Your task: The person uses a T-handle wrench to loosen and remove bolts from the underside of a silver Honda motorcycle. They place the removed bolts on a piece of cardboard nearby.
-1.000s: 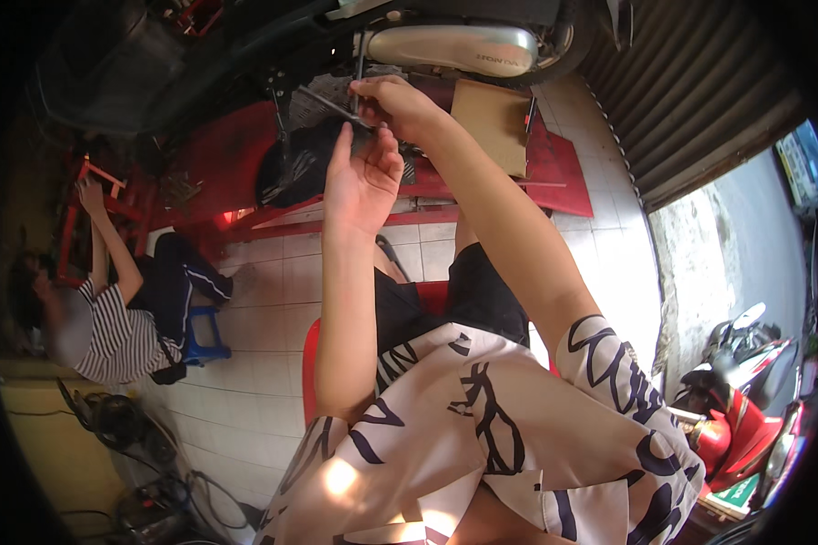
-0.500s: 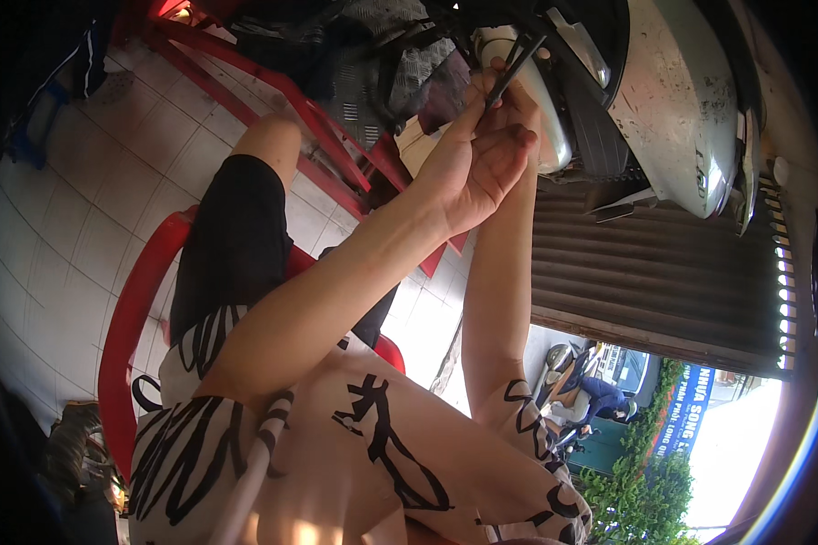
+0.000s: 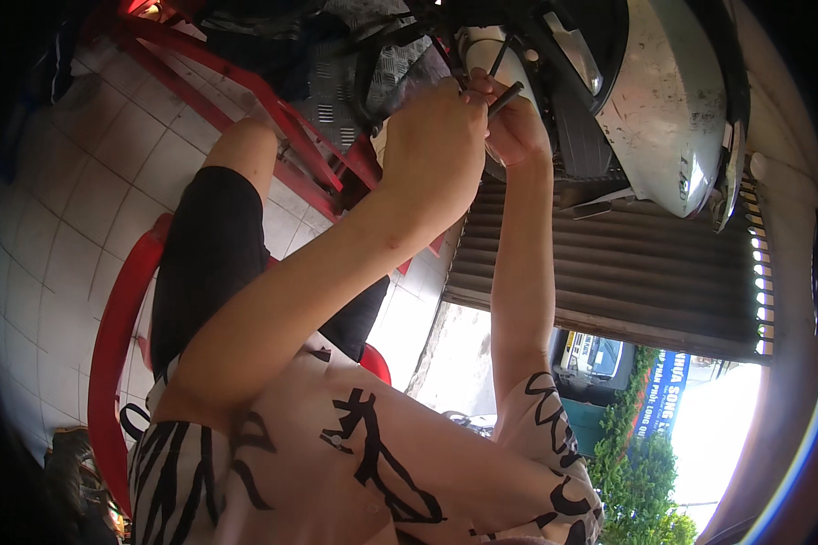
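At the far left lies a pale tiled floor (image 3: 54,245), and on it stands a red plastic chair (image 3: 118,345) whose curved rim bows out beside the person's black shorts (image 3: 204,263); the seat puts the person low and close under the work, so both arms must reach up to it. Next comes a red-painted steel lift frame (image 3: 273,109) with chequered tread plate, which carries the machine at working height. The left hand (image 3: 432,145) is raised and curled nearly closed, its back to the camera, so what the fingers clasp cannot be told; it sits pressed against the other hand, as if steadying the spot. The right hand (image 3: 518,127) is closed in a pinch on a thin dark metal rod-shaped tool (image 3: 506,95), which pokes out slantwise above the knuckles, just under the motorbike's dark underside; the tight grip near the tip suits fine work in a cramped gap. Farther right hangs the motorbike's dull silver rounded exhaust shell (image 3: 668,118), above a grey corrugated roller shutter (image 3: 627,272); beyond it, green bushes (image 3: 650,472) in daylight.
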A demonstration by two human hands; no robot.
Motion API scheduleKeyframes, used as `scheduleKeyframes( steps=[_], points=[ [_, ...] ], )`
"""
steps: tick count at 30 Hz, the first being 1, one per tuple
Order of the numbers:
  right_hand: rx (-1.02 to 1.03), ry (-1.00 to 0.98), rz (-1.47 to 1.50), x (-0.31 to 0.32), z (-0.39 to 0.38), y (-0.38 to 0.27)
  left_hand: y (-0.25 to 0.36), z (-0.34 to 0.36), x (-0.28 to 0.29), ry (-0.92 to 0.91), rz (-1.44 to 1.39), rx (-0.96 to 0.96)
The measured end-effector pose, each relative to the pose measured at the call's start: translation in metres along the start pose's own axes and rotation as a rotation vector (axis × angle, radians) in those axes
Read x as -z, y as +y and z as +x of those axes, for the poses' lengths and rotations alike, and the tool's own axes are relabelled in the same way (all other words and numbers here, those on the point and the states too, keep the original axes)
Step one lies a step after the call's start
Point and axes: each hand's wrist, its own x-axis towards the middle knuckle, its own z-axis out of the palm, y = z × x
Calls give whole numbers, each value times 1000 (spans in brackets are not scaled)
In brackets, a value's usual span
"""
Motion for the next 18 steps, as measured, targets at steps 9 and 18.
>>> scheduleKeyframes(
  steps=[9,18],
  points=[
    [62,95,385,-17,0,3,-12,-49,-10,-345,-1222,531],
    [133,-25,734,-35,15,-2,9,-18,-20,-44,-2039,974]
  ],
)
